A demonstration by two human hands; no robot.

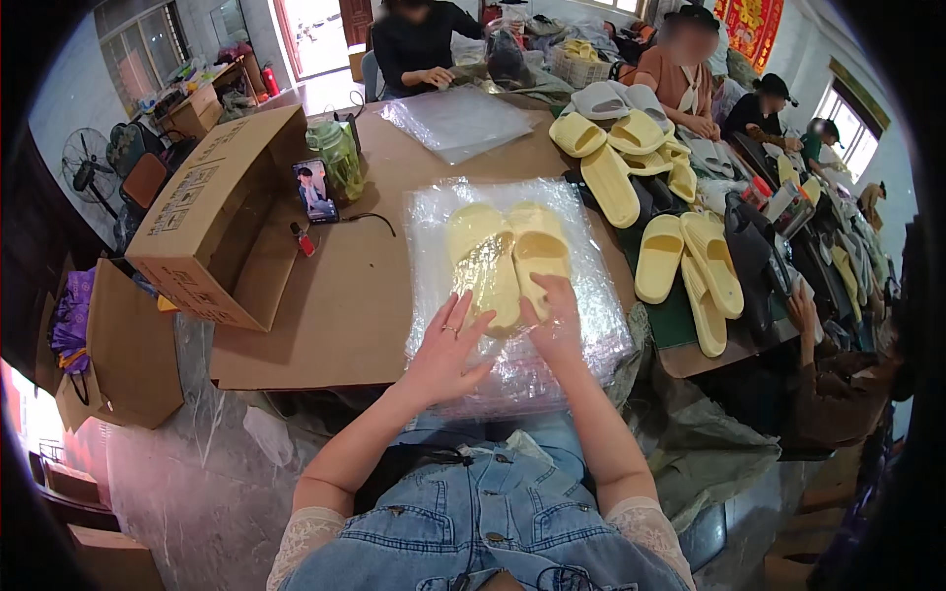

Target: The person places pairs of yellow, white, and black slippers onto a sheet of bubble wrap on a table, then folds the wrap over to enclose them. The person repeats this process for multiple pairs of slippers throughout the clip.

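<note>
A pair of pale yellow slippers [489,281] lies side by side, toes away from me, on a stack of clear plastic bags [601,340]. Glare crosses the left slipper, so at least part of the pair seems to be under clear film. My left hand [448,347] is open, its fingers spread over the plastic beside the left slipper's heel; a ring shows on one finger. My right hand [554,320] rests with parted fingers at the right slipper's heel. Whether any fingers are inside the bag, I cannot tell.
An open cardboard box [217,217] stands left, beside a phone [315,190], a green-tinted jar [337,158] and a small red bottle [303,239]. More yellow slippers [690,271] are piled right. Flat plastic bags [458,120] lie at the far edge. Several people work beyond.
</note>
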